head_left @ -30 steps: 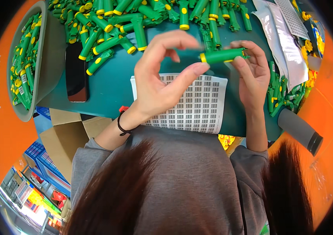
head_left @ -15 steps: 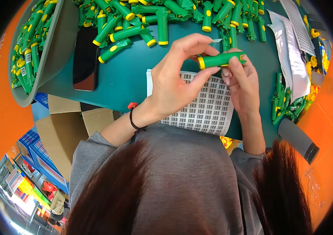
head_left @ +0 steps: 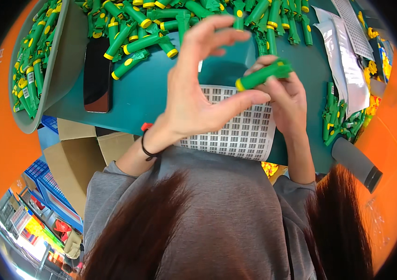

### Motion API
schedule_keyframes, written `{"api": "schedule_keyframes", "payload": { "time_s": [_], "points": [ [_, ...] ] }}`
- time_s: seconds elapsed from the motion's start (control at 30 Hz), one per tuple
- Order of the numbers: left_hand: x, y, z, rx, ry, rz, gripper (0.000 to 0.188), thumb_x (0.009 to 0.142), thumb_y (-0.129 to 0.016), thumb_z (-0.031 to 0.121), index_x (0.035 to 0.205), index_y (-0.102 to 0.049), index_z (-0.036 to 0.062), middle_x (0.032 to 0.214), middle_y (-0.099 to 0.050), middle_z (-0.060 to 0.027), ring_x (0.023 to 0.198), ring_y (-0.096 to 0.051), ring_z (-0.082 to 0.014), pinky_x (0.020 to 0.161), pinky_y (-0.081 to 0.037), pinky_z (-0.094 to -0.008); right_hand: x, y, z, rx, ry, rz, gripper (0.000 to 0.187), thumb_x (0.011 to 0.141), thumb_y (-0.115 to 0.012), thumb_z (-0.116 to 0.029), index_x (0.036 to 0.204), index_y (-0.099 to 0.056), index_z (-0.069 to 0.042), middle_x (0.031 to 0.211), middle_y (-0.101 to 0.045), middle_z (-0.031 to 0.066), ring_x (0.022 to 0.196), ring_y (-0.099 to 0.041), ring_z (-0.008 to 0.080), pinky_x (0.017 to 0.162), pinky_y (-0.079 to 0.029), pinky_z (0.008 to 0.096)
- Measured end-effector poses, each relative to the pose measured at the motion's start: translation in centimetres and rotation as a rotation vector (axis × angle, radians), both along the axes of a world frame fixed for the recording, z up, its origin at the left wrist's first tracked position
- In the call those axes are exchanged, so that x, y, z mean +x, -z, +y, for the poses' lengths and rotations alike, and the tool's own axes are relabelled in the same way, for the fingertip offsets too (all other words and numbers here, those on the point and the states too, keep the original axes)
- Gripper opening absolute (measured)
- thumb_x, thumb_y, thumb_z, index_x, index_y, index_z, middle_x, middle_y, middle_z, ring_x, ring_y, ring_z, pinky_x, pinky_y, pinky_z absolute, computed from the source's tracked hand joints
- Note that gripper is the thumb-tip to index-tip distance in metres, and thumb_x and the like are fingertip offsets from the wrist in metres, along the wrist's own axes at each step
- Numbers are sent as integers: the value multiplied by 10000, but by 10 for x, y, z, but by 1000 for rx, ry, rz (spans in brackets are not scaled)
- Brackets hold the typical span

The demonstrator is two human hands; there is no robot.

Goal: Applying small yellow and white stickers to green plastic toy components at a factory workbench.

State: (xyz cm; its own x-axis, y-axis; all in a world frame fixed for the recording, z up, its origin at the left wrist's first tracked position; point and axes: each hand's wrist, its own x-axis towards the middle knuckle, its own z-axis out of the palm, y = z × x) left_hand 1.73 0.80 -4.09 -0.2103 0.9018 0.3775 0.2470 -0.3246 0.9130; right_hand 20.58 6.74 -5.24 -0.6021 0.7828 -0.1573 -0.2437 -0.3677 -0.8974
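My right hand (head_left: 288, 95) grips a green plastic tube (head_left: 260, 77) with a yellow end cap, which points left and slightly down. Motion smears the tube's far end a little. To its left, my left hand (head_left: 191, 88) is spread, thumb reaching toward the tube and fingers raised well above it. Nothing shows between those fingers; a small white patch (head_left: 200, 66) beside the palm is too small to identify. Beneath both hands lies a white sheet of barcode labels (head_left: 236, 133), curving over the table's near edge.
Many green tubes (head_left: 135, 44) are heaped at the back of the green table (head_left: 133, 100). A grey bin (head_left: 68, 60) of tubes and a black phone (head_left: 97, 77) are at left. White plastic packaging (head_left: 343, 65), more tubes (head_left: 336, 116) and a grey cylinder (head_left: 356, 164) occupy the right.
My left hand has opened wider and shifted left, its fingers rising away from the tube. The small white label near its fingertips is no longer seen there. The right hand has tilted the tube.
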Motion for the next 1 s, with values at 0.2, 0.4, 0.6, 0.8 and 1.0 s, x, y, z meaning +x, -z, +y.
{"api": "schedule_keyframes", "payload": {
  "time_s": [0.2, 0.4, 0.6, 0.8, 1.0],
  "points": [
    [-14, -19, 11, -206, 371, -228, 869, 793, -817, 40, 1505, -318, 47, 1122, -706, -121, 1091, -663, -187, 913, -511, -318, 8, -9, -3, 375, -241, -258, 749, 892, -710, 4, 1516, -295, -8, 1018, -631, 75, 994, -611, 134, 927, -498, 318],
    [-13, -5, 10, -199, 190, -323, 734, 825, -764, -48, 1445, -377, 26, 1061, -689, -115, 1045, -668, -185, 896, -529, -303, -3, -17, -7, -52, -147, -59, 651, 883, -664, 55, 1451, -349, 7, 1291, -563, 147, 1112, -609, 196, 941, -512, 331],
    [-17, -8, 6, -211, 4, -375, 522, 856, -748, -35, 1319, -513, 7, 1170, -634, -132, 1010, -662, -180, 861, -545, -301, 1, 0, -8, 215, 108, -35, 425, 889, -630, 142, 1274, -495, 22, 1240, -587, 171, 1109, -615, 216, 914, -559, 330],
    [-26, -30, 3, -209, 241, -29, 109, 926, -688, 68, 1019, -694, 13, 1164, -645, -85, 1027, -619, -136, 872, -511, -286, 1, 5, -11, 258, 111, -78, 392, 862, -682, 129, 1229, -559, 62, 1203, -625, 166, 1131, -619, 218, 951, -558, 344],
    [-21, -33, 8, -366, 330, 32, 108, 936, -675, 88, 991, -685, -4, 1083, -661, -73, 969, -623, -121, 864, -503, -279, 1, 5, -14, 255, 97, -70, 403, 855, -687, 138, 1241, -583, 91, 1210, -630, 155, 1115, -634, 211, 981, -552, 338]
  ]
}}
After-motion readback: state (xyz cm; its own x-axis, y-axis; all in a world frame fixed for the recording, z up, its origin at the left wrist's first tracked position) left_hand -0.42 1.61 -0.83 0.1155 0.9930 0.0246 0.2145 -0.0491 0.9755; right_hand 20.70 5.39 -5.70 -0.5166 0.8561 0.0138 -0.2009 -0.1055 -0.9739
